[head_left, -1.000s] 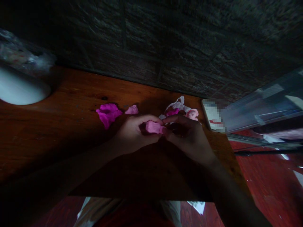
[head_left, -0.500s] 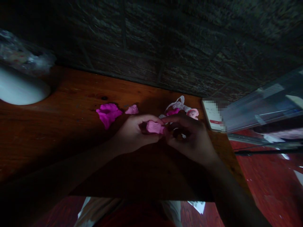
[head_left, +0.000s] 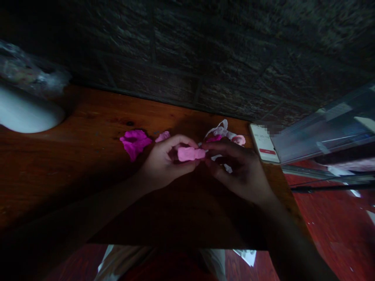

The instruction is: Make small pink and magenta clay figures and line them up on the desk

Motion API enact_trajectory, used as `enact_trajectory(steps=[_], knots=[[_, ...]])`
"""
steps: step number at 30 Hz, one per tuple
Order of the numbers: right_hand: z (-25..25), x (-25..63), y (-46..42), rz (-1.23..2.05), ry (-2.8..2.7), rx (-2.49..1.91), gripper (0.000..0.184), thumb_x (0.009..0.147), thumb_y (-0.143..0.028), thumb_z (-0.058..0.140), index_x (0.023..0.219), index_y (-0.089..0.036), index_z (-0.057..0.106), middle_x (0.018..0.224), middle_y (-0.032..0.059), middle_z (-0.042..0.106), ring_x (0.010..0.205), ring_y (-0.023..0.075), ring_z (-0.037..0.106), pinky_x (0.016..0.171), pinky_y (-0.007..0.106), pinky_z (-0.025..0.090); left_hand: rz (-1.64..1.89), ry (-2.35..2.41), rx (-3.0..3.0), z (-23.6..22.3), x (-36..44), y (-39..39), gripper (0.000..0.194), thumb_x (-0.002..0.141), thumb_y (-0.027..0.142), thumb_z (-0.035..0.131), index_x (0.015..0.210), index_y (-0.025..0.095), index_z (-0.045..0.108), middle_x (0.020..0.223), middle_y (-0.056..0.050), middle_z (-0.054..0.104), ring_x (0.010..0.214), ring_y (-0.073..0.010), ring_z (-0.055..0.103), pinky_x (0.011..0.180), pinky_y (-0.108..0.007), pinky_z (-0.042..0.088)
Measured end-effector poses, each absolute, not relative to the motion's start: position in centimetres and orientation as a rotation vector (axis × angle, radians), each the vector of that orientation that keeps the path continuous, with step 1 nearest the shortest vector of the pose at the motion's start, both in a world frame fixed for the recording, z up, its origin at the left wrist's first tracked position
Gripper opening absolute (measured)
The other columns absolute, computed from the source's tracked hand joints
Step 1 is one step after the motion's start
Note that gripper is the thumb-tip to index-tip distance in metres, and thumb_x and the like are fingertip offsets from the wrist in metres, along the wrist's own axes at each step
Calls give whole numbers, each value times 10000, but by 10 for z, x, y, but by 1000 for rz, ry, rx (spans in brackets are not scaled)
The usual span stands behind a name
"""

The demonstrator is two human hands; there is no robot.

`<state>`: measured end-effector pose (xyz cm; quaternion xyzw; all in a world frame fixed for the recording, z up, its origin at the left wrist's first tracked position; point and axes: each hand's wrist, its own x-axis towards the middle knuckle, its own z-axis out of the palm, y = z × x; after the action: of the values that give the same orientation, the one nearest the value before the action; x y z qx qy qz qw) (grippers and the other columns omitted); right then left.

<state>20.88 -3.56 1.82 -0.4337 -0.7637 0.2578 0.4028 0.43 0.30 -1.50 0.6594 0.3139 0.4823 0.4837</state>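
Both of my hands meet over the middle of a dark wooden table [head_left: 73, 156]. My left hand [head_left: 162, 164] is curled round a small light-pink lump [head_left: 190, 153] that looks like soft clay. My right hand [head_left: 238, 171] pinches the lump's right end between thumb and forefinger. A bright magenta piece [head_left: 134, 141] lies on the table just left of my left hand, with a small pale-pink bit [head_left: 163, 136] beside it. Behind my right hand lie white, magenta and pink scraps [head_left: 227, 134].
A white rounded object [head_left: 26, 115] with crumpled clear plastic [head_left: 29, 74] above it sits at the far left. A phone [head_left: 263, 143] lies at the table's right edge. A dark brick wall [head_left: 205, 58] backs the table. Red floor [head_left: 331, 226] lies to the right.
My left hand has opened slightly and turned the pink lump, so more of it shows. My right fingers have shifted along its right end. The view has dipped a little.
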Motion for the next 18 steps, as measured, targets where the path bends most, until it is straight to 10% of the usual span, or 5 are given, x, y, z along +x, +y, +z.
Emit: enact_trajectory(steps=[18], knots=[[22,207,-36,306,-2094,-1081,159,915,-183,702,1053,-239,760,963,24,833,803,172,784,733,300,630,1129,826,1711,-16,5,-3,202,741,136,730,936,178,702,846,-20,761,723,-140,697,674,-235,567]])
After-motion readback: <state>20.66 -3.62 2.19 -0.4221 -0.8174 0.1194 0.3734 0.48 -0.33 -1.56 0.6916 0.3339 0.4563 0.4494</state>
